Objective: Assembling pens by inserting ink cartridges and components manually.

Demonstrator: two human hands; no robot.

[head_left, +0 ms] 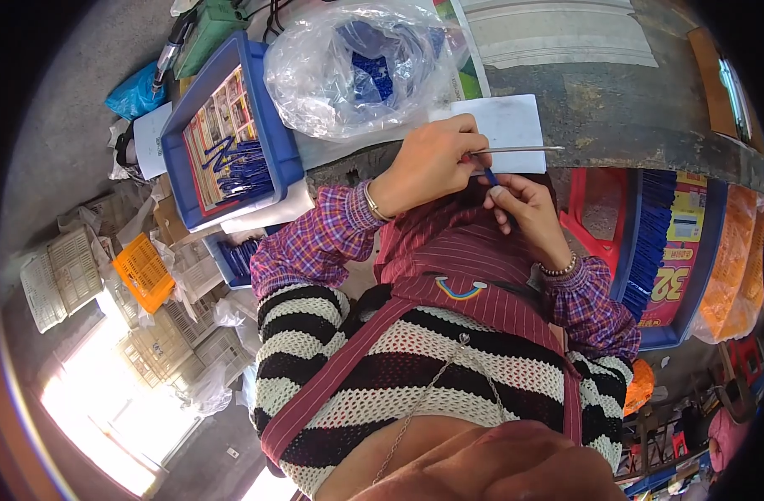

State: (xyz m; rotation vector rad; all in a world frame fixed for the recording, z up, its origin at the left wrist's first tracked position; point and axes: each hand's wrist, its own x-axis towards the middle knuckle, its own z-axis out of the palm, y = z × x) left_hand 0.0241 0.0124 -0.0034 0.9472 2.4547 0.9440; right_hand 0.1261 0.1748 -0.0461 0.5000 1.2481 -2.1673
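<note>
1. Cluttered workshop counter, dark and worn; white paper sheet lies on it and serves as landmark below.
2. Left hand sits just below the sheet's lower left corner, grip clenched on a thin metal rod. Rod runs roughly level across the sheet's lower edge, tip pointing away from the hand toward the sheet's right corner.
3. Right hand is just below the sheet, fingertips pinched on a slim blue piece. Piece meets the rod near the left-hand fingers; exact contact is too small to tell.
4. To do this well, my read: keep the rod level and steady, let the right hand do the fine move only. Wrists close together, as now, cuts wobble.
5. Line the blue piece up with the rod before pushing; a skewed start likely bends or slips it.
6. Pinch near the end of the blue piece, not mid-length, for control.
7. Supply: blue tray with more blue pieces sits well left of the sheet; clear plastic bag of blue parts just left of and above it. Both within left-hand reach.
8. Second blue tray lies below-right of the sheet, near the right elbow.
</note>
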